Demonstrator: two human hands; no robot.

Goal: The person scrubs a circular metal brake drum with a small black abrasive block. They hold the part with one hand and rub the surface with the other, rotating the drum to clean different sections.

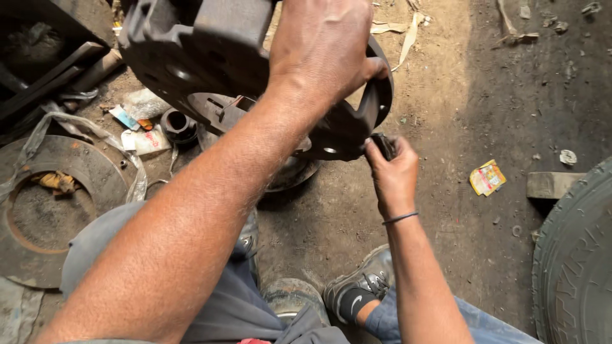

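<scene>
Nearest the camera: grey trousers and a dark sneaker [363, 286] are filling the near edge, with the person's left forearm crossing the middle of the view toward the far side.
Left hand [322, 48]: it is gripping the far rim of a dark cast-iron wheel hub [210, 64], fingers curling over the flange edge, holding the part up off the dirt floor [472, 95].
Right hand [394, 171]: it is pinching a small dark part [384, 145], perhaps a stud or nut, between thumb and fingertips, just at the near right edge of the flange; what the part is exactly, I cannot tell.
Hands together or apart: they are working close to each other, each closed on its own thing.
Where the hub is: it is hanging tilted in the far centre, above a second round metal part [293, 172] lying on the floor beneath it.
How the hub is likely handling: it is looking heavy and rigid, thick cast metal with bolt holes; greasy and dusty, so probably slippery, but not fragile.
Where to take hold: the flange rim, as the left hand is doing, is looking like the surest grip; fingers through a bolt hole would be steadying it too.
Small part: it is looking light and hard, easy to drop from a fingertip pinch.
Left side: a rusty brake disc [44, 204] is lying flat, with a short black sleeve [178, 124] and torn wrappers farther off.
Right side: a tyre [574, 267] is filling the near corner, with a yellow packet [488, 177] and a flat block [551, 185] beside it.
</scene>
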